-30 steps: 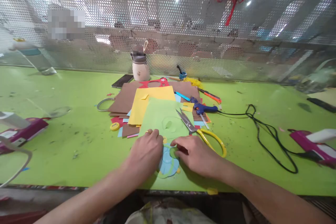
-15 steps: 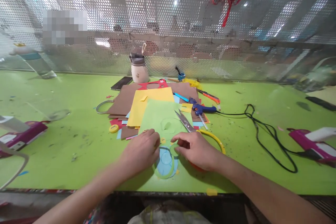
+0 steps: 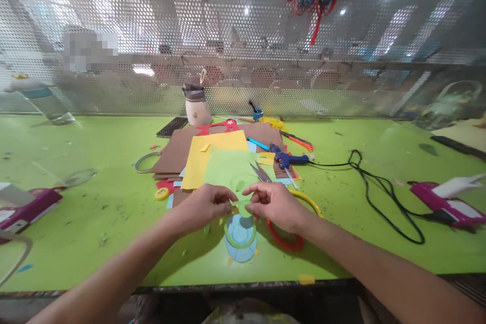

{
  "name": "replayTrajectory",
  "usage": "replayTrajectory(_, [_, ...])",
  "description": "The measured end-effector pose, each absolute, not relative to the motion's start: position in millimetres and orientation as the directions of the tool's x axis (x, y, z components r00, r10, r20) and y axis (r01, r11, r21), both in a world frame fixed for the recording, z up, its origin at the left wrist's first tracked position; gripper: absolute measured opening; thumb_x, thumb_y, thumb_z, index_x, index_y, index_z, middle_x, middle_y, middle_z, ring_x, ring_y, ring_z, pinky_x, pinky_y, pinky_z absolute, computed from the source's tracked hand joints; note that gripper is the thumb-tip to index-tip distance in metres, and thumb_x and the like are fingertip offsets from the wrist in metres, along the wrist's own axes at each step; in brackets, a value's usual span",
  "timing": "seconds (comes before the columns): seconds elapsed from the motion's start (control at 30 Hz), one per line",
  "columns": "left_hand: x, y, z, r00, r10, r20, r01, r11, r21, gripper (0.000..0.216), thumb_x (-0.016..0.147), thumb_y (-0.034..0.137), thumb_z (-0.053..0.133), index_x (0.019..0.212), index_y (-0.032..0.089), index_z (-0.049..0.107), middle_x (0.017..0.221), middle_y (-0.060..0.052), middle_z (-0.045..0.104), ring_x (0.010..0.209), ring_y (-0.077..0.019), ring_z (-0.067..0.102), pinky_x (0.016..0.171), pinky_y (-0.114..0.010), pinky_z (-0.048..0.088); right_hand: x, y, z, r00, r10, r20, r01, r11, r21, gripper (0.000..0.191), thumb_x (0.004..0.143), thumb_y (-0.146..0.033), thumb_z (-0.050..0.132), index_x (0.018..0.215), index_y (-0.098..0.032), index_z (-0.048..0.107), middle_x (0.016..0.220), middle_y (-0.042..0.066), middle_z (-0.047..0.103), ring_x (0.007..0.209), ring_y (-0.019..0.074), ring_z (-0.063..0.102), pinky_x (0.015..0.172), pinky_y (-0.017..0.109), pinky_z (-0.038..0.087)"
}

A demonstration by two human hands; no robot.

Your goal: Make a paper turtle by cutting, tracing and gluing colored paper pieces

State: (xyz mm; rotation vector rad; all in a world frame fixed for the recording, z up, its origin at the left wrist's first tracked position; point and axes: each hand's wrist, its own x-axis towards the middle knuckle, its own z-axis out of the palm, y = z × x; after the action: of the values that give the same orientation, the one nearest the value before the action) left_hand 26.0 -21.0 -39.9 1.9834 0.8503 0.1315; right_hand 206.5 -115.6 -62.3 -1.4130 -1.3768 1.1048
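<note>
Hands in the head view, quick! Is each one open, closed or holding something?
Left hand: curled beside the small green paper piece; can't tell whether it holds anything.
Right hand: closed, holding that piece.

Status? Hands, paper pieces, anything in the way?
Right hand pinching green paper disc; left hand close by, grip unclear. Blue paper circle below. Scissors partly hidden by right hand, possibly crowding it.

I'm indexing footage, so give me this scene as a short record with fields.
Left hand: fingers bent, grip unclear
Right hand: pinching green disc
Below hands in view: blue paper, crossed by green loop
Beside right hand: scissors, partly hidden
Sheets: green over yellow over brown
At their right edge: glue gun
</note>
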Motion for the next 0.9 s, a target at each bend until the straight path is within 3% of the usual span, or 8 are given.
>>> replayTrajectory(0.27, [34,-28,-42,0.726,0.635,-0.265,0.455,-0.154,0.877,0.019,0.067,0.03,0.057,0.077,0.015,0.065,0.058,0.003,0.056,0.055,-0.0133,0.048,0.053,-0.024,0.034,199,-108,-65,0.032,0.999,0.032,0.356,0.018,-0.934,0.024,0.072,-0.011,0.065,0.095,-0.016,0.066,0.06,-0.005,0.058,0.055,0.0105,0.052,0.053,0.023,0.041])
replayTrajectory(0.47, [37,-34,-47,0.697,0.671,-0.254,0.403,-0.074,0.912,0.02,0.063,0.03,0.064,0.076,0.015,0.061,0.057,0.003,0.057,0.054,-0.0122,0.048,0.052,-0.024,0.034,196,-109,-69,0.032,0.999,0.035,0.403,0.019,-0.915,0.026,0.075,-0.014,0.064,0.1,-0.015,0.065,0.062,-0.003,0.059,0.056,0.0116,0.054,0.052,0.022,0.043])
replayTrajectory(0.7, [38,-31,-52,0.7,0.683,-0.208,0.363,-0.09,0.928,0.021,0.065,0.033,0.066,0.075,0.016,0.057,0.057,0.004,0.055,0.054,-0.0113,0.049,0.054,-0.024,0.036,201,-112,-64,0.027,0.997,0.072,0.515,0.048,-0.856,0.024,0.08,-0.018,0.059,0.103,-0.015,0.064,0.074,0.002,0.068,0.066,0.014,0.061,0.06,0.025,0.048])
replayTrajectory(0.9, [21,-19,-46,0.716,0.678,-0.168,0.39,-0.188,0.901,0.022,0.069,0.033,0.065,0.081,0.016,0.058,0.063,0.003,0.057,0.059,-0.0119,0.05,0.056,-0.024,0.037,212,-116,-53,0.013,0.992,0.122,0.726,0.074,-0.684,0.018,0.085,-0.021,0.054,0.095,-0.014,0.068,0.086,0.009,0.069,0.079,0.0194,0.061,0.072,0.032,0.046])
